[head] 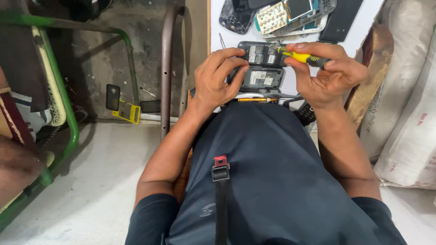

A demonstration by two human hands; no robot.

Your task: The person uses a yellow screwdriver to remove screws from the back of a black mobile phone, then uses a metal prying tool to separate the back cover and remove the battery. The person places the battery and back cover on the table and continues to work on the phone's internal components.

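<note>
Gripping the opened phone [260,68] at twelve o'clock, your left hand [217,80] curls its fingers around the phone's left edge. Your right hand [328,75] pinches a yellow screwdriver [299,56], tip touching the phone's top-right corner above the white table [363,27].

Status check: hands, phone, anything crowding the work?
Left hand grips opened phone. Right hand holds yellow screwdriver, tip at phone's top corner. Dismantled phones lie just beyond.
</note>
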